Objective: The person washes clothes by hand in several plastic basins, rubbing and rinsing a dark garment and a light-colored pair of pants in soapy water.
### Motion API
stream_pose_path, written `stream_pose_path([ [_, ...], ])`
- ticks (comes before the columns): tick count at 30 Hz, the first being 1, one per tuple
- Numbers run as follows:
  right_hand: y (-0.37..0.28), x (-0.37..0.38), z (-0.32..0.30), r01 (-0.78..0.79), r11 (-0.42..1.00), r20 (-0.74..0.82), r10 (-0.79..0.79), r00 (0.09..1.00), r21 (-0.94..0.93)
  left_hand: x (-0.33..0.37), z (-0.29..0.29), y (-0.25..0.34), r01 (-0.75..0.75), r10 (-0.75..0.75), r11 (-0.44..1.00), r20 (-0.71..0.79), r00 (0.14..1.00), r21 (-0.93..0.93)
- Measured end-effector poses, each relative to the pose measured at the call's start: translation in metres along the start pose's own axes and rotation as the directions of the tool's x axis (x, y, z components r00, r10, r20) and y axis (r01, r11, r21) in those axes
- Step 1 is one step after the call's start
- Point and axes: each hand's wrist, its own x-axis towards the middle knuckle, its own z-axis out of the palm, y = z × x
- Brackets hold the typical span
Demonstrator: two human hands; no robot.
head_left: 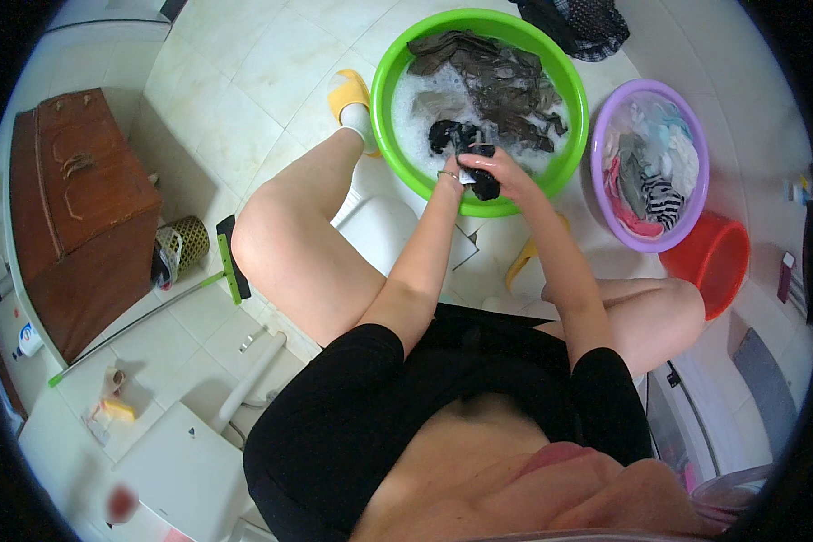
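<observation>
A green basin (390,90) of soapy water stands on the tiled floor ahead of me, with brown clothes (497,77) soaking in the foam. Over its near rim, my left hand (452,172) and my right hand (506,170) are closed together on a small black wet garment (484,182), which hangs down between them. Another dark piece (449,134) lies in the suds just beyond my hands.
A purple basin (696,163) of mixed laundry sits to the right, a red bucket (715,262) beside it. A dark cloth pile (578,25) lies past the green basin. A brown wooden cabinet (72,208), small woven basket (182,244) and green-headed mop (233,262) stand at left.
</observation>
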Motion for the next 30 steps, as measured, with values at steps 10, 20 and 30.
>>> stream_pose_path([
  [10, 0.02, 0.015, -0.078, -0.246, 0.362, -0.434, -0.661, 0.612, -0.899, -0.052, 0.066, 0.015, -0.045, 0.174, 0.793, -0.155, 0.973, 0.607],
  [20, 0.079, 0.042, -0.119, -0.215, -0.158, -0.167, -0.27, 0.948, -0.964, -0.023, 0.021, 0.005, -0.193, 0.569, -0.416, 0.419, 0.708, 0.889],
  [30, -0.001, 0.022, -0.125, -0.041, 0.788, -0.382, -0.252, 0.889, -0.614, -0.045, 0.026, 0.044, -0.168, -0.164, -0.706, 0.072, 0.984, 0.687],
])
